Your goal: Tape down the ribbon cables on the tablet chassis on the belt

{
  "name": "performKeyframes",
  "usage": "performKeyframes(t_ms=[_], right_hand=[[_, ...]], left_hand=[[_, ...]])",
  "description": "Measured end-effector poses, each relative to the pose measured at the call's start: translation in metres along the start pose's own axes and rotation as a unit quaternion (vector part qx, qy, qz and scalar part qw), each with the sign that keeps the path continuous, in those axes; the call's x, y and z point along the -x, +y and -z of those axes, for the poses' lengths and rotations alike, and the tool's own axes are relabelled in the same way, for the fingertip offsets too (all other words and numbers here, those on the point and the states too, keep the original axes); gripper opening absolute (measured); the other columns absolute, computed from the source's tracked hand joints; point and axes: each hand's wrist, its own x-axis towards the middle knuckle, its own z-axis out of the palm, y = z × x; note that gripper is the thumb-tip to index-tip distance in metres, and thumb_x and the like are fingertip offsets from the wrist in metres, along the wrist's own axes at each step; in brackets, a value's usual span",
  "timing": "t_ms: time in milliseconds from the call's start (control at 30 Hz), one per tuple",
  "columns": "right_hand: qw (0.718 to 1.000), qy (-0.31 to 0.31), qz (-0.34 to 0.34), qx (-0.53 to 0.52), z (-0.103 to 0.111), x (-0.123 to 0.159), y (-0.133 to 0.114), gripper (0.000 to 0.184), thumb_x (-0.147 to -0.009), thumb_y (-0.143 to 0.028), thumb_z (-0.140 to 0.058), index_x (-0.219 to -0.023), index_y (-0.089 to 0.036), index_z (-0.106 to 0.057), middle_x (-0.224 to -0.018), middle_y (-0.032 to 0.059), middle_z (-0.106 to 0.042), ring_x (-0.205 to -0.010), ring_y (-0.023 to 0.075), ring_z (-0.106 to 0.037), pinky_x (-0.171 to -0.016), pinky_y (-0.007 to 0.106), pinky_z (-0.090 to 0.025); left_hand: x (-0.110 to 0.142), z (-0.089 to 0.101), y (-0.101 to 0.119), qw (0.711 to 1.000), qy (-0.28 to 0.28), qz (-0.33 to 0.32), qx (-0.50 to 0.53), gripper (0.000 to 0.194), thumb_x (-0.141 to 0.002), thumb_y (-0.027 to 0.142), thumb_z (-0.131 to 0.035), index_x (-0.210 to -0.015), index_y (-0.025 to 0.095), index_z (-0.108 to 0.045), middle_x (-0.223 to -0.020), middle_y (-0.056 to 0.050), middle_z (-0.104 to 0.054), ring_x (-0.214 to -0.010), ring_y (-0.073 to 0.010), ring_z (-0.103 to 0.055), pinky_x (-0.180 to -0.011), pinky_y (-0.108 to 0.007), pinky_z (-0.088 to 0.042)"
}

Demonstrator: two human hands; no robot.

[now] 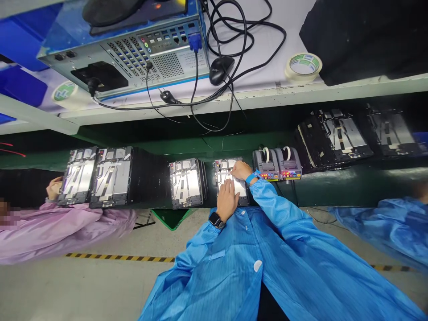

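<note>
In front of me on the green bench lies an opened tablet-like device [221,167], with silver plates and dark strips inside a black frame. My left hand [227,199], with a watch at the wrist, rests on its lower part, fingers stretched out. Over the upper right of the device, my right hand [241,170] has its fingertips pinched together. Whatever is between them is too small to make out. A blue band circles that wrist. Just right of this hand stand two tape dispensers [266,166] with lit red displays. A stack of similar devices [186,182] lies to the left.
More device stacks [112,178] stand far left, beside a co-worker's pink sleeve [67,227]. Others [347,136] lie at right, near another person's blue sleeve [384,227]. The shelf above holds a computer case [160,62], cables, a mouse [221,70] and a tape roll [303,67].
</note>
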Motion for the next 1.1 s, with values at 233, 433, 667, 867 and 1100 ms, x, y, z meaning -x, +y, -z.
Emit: performKeyframes(t_ms=[233, 433, 667, 867, 1100], right_hand=[[1.0, -0.004, 0.002, 0.005, 0.002, 0.0, 0.001, 0.02, -0.084, -0.033, -0.072, -0.097, -0.021, -0.082, -0.096, 0.012, -0.079, -0.095, 0.0233, -0.074, -0.074, 0.024, -0.048], [1.0, 0.001, -0.01, 0.029, 0.0, -0.003, -0.001, 0.023, -0.084, -0.031, -0.071, -0.1, -0.018, -0.081, -0.099, 0.0145, -0.078, -0.1, 0.0265, -0.074, -0.076, 0.025, -0.05], [0.998, 0.008, -0.011, 0.067, 0.007, 0.0, -0.009, 0.028, -0.086, -0.032, -0.074, -0.106, -0.013, -0.078, -0.106, 0.0198, -0.076, -0.108, 0.0304, -0.072, -0.083, 0.029, -0.052], [0.996, 0.053, -0.044, 0.052, 0.017, 0.011, 0.007, 0.043, -0.08, -0.048, -0.081, -0.104, -0.012, -0.074, -0.11, 0.0204, -0.074, -0.109, 0.0302, -0.07, -0.086, 0.03, -0.05], [0.946, 0.215, -0.063, -0.236, -0.044, 0.077, 0.128, 0.033, -0.092, -0.048, -0.063, -0.074, -0.02, -0.063, -0.068, 0.0049, -0.068, -0.073, 0.0195, -0.067, -0.067, 0.027, -0.049]], left_hand=[[-0.003, -0.009, 0.006, 1.0, 0.011, 0.015, -0.004, 0.063, -0.097, 0.028, -0.05, -0.155, 0.006, -0.038, -0.157, -0.025, -0.042, -0.154, -0.0349, -0.03, -0.125, -0.054, -0.028], [-0.006, -0.009, 0.007, 1.0, 0.008, 0.013, -0.019, 0.062, -0.097, 0.027, -0.049, -0.155, 0.007, -0.037, -0.156, -0.024, -0.044, -0.153, -0.0351, -0.031, -0.124, -0.054, -0.029], [-0.006, -0.009, 0.007, 1.0, 0.009, 0.011, -0.023, 0.062, -0.097, 0.028, -0.048, -0.155, 0.008, -0.037, -0.154, -0.024, -0.045, -0.152, -0.0358, -0.032, -0.124, -0.055, -0.029], [-0.009, 0.001, 0.005, 0.999, 0.03, 0.028, 0.003, 0.057, -0.099, 0.032, -0.047, -0.152, 0.013, -0.042, -0.155, -0.022, -0.044, -0.151, -0.0349, -0.034, -0.122, -0.055, -0.033], [-0.02, 0.013, -0.008, 0.996, 0.047, 0.075, -0.008, 0.061, -0.101, 0.041, -0.046, -0.154, 0.013, -0.041, -0.164, -0.021, -0.035, -0.156, -0.0362, -0.024, -0.125, -0.061, -0.018]])
